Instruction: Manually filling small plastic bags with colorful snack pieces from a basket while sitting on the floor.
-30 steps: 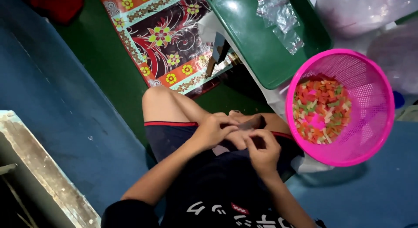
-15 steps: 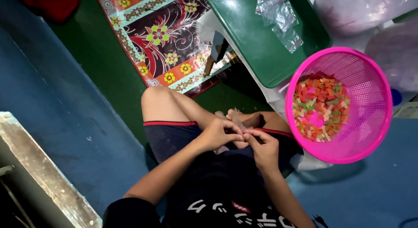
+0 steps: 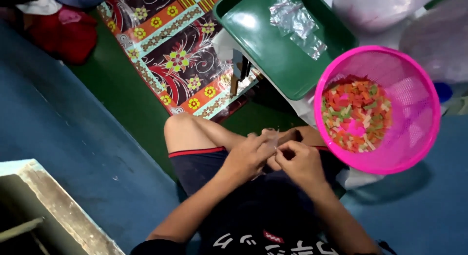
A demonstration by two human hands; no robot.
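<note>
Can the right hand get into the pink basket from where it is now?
Probably yes. The right hand sits beside the pink basket, whose open top faces it, with nothing between them. But both it and the left hand are pinching a small clear bag, so it would need to let go first.

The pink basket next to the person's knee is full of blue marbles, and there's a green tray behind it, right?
Not quite. The head view shows the pink basket holds small colourful pieces in red, orange, green and white, not blue marbles. The rest is right: it sits beside the person's knee and the green tray lies behind it.
</note>
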